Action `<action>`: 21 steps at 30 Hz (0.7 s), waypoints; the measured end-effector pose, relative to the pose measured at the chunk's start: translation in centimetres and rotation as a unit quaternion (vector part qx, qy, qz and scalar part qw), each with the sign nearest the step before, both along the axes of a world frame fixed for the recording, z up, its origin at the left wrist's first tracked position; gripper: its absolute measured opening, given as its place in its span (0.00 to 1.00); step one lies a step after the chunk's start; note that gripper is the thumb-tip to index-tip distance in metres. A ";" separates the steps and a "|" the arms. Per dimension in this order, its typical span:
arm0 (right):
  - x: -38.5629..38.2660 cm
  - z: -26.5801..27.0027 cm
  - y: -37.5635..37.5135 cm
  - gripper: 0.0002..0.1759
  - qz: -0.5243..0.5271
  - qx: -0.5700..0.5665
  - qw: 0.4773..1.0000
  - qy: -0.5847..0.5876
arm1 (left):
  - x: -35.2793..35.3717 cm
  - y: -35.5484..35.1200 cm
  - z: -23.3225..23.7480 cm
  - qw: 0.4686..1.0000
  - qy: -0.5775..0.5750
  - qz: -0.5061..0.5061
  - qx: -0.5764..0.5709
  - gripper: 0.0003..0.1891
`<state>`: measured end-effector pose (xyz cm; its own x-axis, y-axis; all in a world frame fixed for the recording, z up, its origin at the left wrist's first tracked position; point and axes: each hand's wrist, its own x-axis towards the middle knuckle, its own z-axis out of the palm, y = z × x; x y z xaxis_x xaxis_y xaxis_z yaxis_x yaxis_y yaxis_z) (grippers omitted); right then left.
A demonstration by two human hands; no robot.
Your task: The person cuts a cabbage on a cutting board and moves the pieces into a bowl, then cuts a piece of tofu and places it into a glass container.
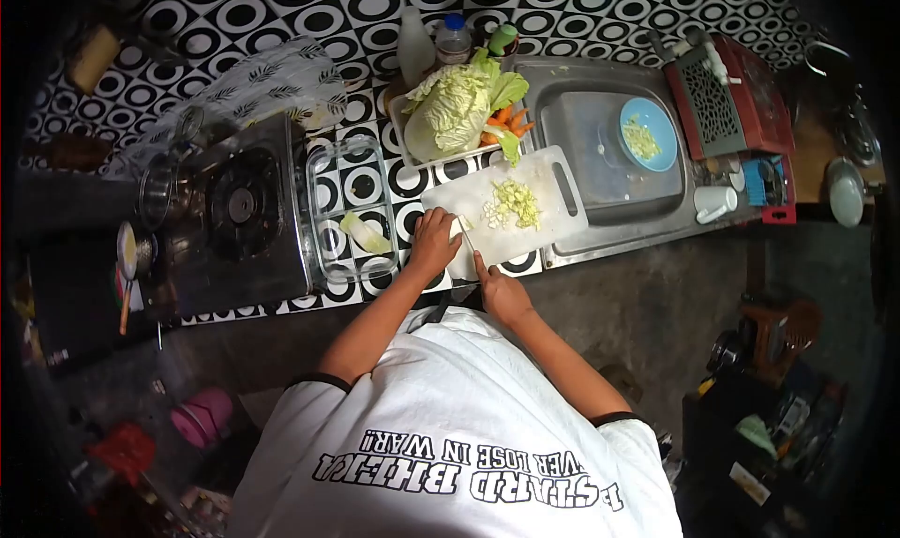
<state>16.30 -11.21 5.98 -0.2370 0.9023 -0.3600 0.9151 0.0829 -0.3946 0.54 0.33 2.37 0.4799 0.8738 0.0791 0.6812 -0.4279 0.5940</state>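
Right hand (502, 292) is closed around the handle of the knife (468, 238). Left hand (434, 240) is curled, knuckles up, pressed down on the near-left corner of the cutting board (553, 177). I honestly can't tell whether it's pinning a bit of leaf, because whatever's under it is hidden.

The knife sits right at that corner, between the two hands. The blade runs just along the 3 o'clock side of the left fingers, pretty much touching them.

What I'd worry about:
- The blade is that close to the curled fingers, so one slip or a knuckle poking out could mean a nick.
- The board lies tilted, with its far end over the rim of the sink (600, 154) and its near corner by the counter edge. Press hard and it might rock or skid.
- The pile of chopped greens (514, 203) is in the middle of the board at about 2 o'clock from the knife, so bits could get shoved off.

The knife's long axis goes from the handle at roughly 5 o'clock to the tip at 11 o'clock, pointing away from the person toward the big cabbage (455, 107). A glass dish (349, 182) sits at the board's 9 o'clock.
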 end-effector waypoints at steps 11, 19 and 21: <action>-0.1 -1.1 0.4 0.44 0.003 -0.002 1.000 0.001 | 0.1 0.0 -0.8 0.999 -0.007 0.031 0.011 0.19; 0.7 -2.1 0.2 0.46 0.026 -0.008 0.999 0.023 | 0.5 -0.3 -0.5 0.999 -0.007 0.046 0.018 0.17; 0.7 -2.0 0.3 0.45 0.024 -0.014 0.999 0.028 | 0.5 -0.4 -0.8 0.998 -0.002 0.054 0.012 0.16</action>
